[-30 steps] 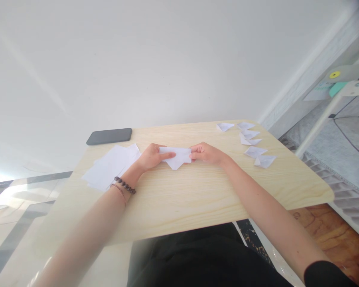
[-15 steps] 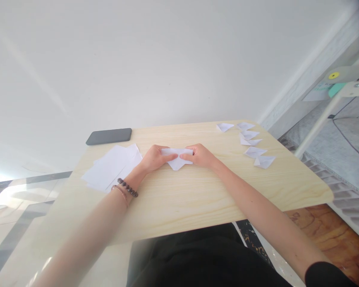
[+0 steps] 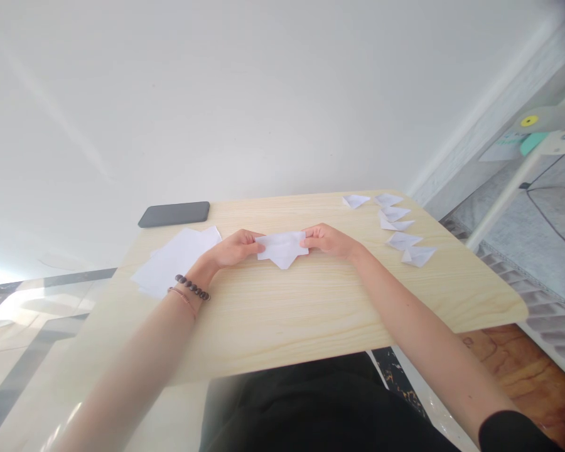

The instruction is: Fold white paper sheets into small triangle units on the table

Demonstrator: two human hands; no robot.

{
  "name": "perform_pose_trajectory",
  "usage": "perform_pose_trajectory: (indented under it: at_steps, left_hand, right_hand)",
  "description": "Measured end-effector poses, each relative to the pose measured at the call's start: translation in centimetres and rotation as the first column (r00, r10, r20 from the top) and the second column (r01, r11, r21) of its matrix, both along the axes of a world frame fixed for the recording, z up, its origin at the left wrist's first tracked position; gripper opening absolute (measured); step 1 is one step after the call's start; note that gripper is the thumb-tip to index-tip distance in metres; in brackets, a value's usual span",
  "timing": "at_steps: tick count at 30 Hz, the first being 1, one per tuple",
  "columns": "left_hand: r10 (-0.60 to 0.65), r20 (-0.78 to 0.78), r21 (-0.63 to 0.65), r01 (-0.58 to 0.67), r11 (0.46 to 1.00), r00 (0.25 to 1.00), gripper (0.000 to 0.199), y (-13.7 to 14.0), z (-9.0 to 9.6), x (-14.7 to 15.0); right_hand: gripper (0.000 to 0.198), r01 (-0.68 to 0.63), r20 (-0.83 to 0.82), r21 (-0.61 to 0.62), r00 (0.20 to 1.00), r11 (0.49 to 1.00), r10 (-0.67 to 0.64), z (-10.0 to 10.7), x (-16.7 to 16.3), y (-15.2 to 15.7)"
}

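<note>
A big pale wood tabletop [image 3: 273, 333] with round corners carries everything. White flat paper sheets [image 3: 169, 260] lie in a loose pile by its left edge. A dark, flat slab with round corners [image 3: 174, 214] (maybe a phone) rests at the far left corner.

The left hand [image 3: 238, 247] pinches one end of a white folded paper with a pointy bottom [image 3: 283, 248], thumb on the front. The right hand [image 3: 327, 241] pinches the other end, its fingers curled in. The folded paper is mid-way across, closer to the far edge; I can't tell if it touches the wood. Small white folded paper shapes [image 3: 405, 240] sit near the far right corner.

If the hands pull too hard, the paper could rip. If one pinch slips, the folds could pop loose.

Count: one tabletop, one slab, two hands, one held paper, six small shapes. The pile's sheets overlap too much to count.
</note>
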State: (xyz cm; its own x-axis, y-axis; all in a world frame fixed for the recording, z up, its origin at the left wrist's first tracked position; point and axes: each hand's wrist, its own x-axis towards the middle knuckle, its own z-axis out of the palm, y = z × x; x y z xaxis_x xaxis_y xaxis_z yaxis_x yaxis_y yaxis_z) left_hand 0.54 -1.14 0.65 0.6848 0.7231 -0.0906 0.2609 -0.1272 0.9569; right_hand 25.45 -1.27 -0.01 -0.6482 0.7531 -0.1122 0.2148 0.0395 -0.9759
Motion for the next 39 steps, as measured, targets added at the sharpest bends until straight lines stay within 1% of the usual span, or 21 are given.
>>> perform_pose_trajectory:
  at_steps: [3, 7, 9, 11, 14, 15, 16, 17, 19, 20, 21, 23, 25, 26, 27, 29, 31, 33, 35, 37, 39]
  left_hand:
    - [0.05, -0.009, 0.015, -0.05, 0.999, 0.999, 0.027, -0.2, 0.0, 0.3]
    - [0.213, -0.053, 0.079, -0.209, 0.975, 0.976, 0.037, -0.4, -0.7, 1.1]
    - [0.278, -0.034, 0.086, -0.275, 0.958, 0.96, 0.041, -0.4, -1.1, 1.4]
    - [0.314, -0.02, 0.089, -0.312, 0.946, 0.949, 0.043, -0.4, -1.3, 1.7]
    - [0.363, 0.038, 0.103, -0.365, 0.925, 0.931, 0.042, -0.5, -1.3, 2.0]
    - [0.388, 0.062, 0.123, -0.393, 0.911, 0.919, 0.042, -0.6, -1.2, 2.1]
    - [0.418, 0.083, 0.157, -0.426, 0.891, 0.905, 0.041, -0.6, -1.1, 2.1]
    - [0.446, 0.1, 0.209, -0.458, 0.864, 0.889, 0.04, -0.7, -1.0, 2.1]
    - [0.471, 0.123, 0.351, -0.482, 0.803, 0.874, 0.035, -0.7, -0.8, 2.1]
    - [0.463, 0.13, 0.431, -0.47, 0.77, 0.877, 0.031, -0.7, -0.7, 2.0]
    - [0.445, 0.133, 0.511, -0.445, 0.735, 0.886, 0.028, -0.6, -0.8, 1.9]
    - [0.404, 0.118, 0.653, -0.377, 0.656, 0.907, 0.023, -0.2, -1.0, 1.6]
    - [0.401, 0.067, 0.758, -0.308, 0.575, 0.914, 0.02, 0.1, -1.4, 1.3]
    - [0.396, 0.016, 0.789, -0.255, 0.559, 0.918, 0.02, 0.3, -1.6, 1.1]
    - [0.382, -0.042, 0.809, -0.193, 0.555, 0.923, 0.02, 0.4, -1.8, 1.0]
    - [0.346, -0.154, 0.821, -0.075, 0.565, 0.925, 0.021, 0.4, -2.0, 0.9]
    - [0.325, -0.226, 0.822, 0.0, 0.57, 0.918, 0.023, 0.3, -2.1, 0.9]
    - [0.326, -0.259, 0.825, 0.032, 0.564, 0.909, 0.025, 0.2, -2.0, 0.9]
    - [0.322, -0.282, 0.824, 0.056, 0.564, 0.904, 0.027, 0.2, -2.0, 0.9]
    - [0.303, -0.3, 0.811, 0.074, 0.581, 0.905, 0.029, 0.3, -1.9, 0.8]
    - [0.291, -0.301, 0.794, 0.069, 0.604, 0.908, 0.03, 0.4, -1.9, 0.7]
  right_hand:
    - [0.02, 0.06, -0.025, 0.041, 0.998, 0.997, -0.059, -0.3, -0.3, -0.1]
    - [0.025, 0.149, -0.038, 0.079, 0.989, 0.986, -0.146, -0.8, -1.2, -0.4]
    - [0.028, 0.171, -0.049, 0.089, 0.985, 0.981, -0.167, -0.9, -1.6, -0.6]
    - [0.029, 0.209, -0.05, 0.099, 0.977, 0.973, -0.205, -1.1, -1.9, -0.7]
    - [0.032, 0.309, -0.039, 0.159, 0.951, 0.938, -0.307, -1.1, -2.3, -0.8]
    - [0.033, 0.351, -0.035, 0.213, 0.936, 0.912, -0.351, -1.1, -2.3, -0.8]
    - [0.033, 0.391, -0.034, 0.289, 0.916, 0.874, -0.399, -1.1, -2.4, -0.8]
    - [0.032, 0.425, -0.039, 0.378, 0.895, 0.822, -0.445, -1.0, -2.4, -0.8]
    - [0.027, 0.453, -0.073, 0.555, 0.862, 0.698, -0.502, -0.8, -2.4, -0.7]
    - [0.024, 0.445, -0.094, 0.624, 0.859, 0.642, -0.504, -0.7, -2.3, -0.7]
    - [0.022, 0.423, -0.108, 0.676, 0.867, 0.603, -0.487, -0.6, -2.2, -0.7]
    - [0.019, 0.355, -0.102, 0.746, 0.897, 0.563, -0.43, -0.5, -1.9, -0.6]
    - [0.017, 0.27, -0.045, 0.789, 0.921, 0.551, -0.387, -0.7, -1.6, -0.5]
    - [0.018, 0.227, -0.002, 0.803, 0.926, 0.552, -0.378, -0.8, -1.5, -0.4]
    - [0.019, 0.189, 0.044, 0.81, 0.925, 0.556, -0.378, -0.9, -1.4, -0.3]
    - [0.019, 0.128, 0.138, 0.811, 0.906, 0.571, -0.4, -1.2, -1.2, -0.1]
    - [0.015, 0.092, 0.21, 0.808, 0.878, 0.582, -0.43, -1.3, -1.1, -0.1]
    - [0.013, 0.079, 0.248, 0.806, 0.854, 0.586, -0.456, -1.2, -1.0, -0.1]
    - [0.017, 0.077, 0.264, 0.801, 0.845, 0.593, -0.466, -1.1, -0.9, -0.2]
    - [0.021, 0.081, 0.268, 0.781, 0.852, 0.619, -0.449, -1.0, -0.7, -0.3]
    - [0.025, 0.095, 0.263, 0.747, 0.867, 0.658, -0.424, -1.0, -0.5, -0.3]
